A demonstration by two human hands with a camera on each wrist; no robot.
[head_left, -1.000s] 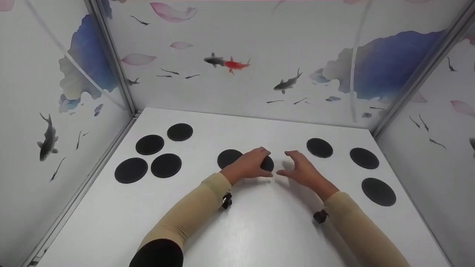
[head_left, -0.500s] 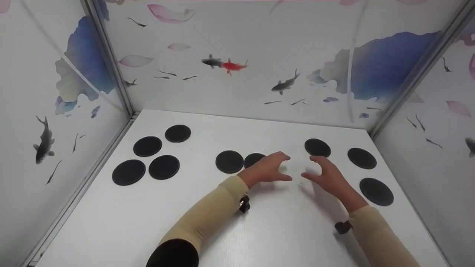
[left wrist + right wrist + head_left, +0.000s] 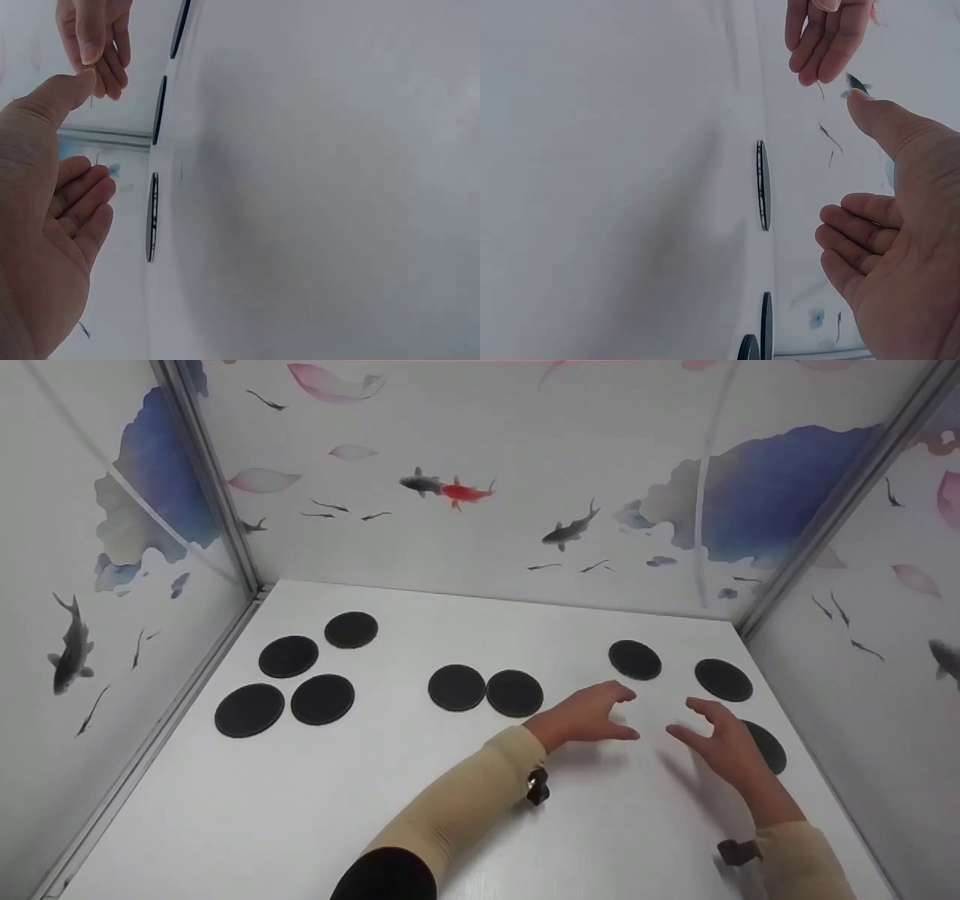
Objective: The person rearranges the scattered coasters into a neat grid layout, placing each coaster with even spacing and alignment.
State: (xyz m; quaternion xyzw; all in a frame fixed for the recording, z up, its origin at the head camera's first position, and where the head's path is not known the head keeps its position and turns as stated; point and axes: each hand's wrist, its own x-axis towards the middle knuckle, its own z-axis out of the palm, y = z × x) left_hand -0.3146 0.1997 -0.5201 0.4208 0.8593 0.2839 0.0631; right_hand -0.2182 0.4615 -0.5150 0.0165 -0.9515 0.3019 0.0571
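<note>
My left hand [image 3: 589,714] is held above the white table with its thumb and fingers parted and nothing between them. It is just right of a pair of black round discs, the left one [image 3: 457,688] and the right one [image 3: 515,693], which lie edge to edge. Facing it, my right hand [image 3: 724,741] has the same loose curve, also with nothing in it. It partly covers a black disc [image 3: 769,750] at the right. In the left wrist view, the palm of my left hand [image 3: 45,217] shows; the right wrist view shows my right hand [image 3: 900,247] above the tabletop.
Several black discs, one of them the large front disc [image 3: 250,710], lie at the left of the white table [image 3: 480,840]. A disc [image 3: 634,660] and another disc [image 3: 723,680] lie at the back right. Walls printed with fish [image 3: 466,493] enclose the table on three sides.
Both hands have moved to the right over the table, keeping their open shape. The middle pair of discs has come into full view, and the right hand now overlaps the front right disc.
</note>
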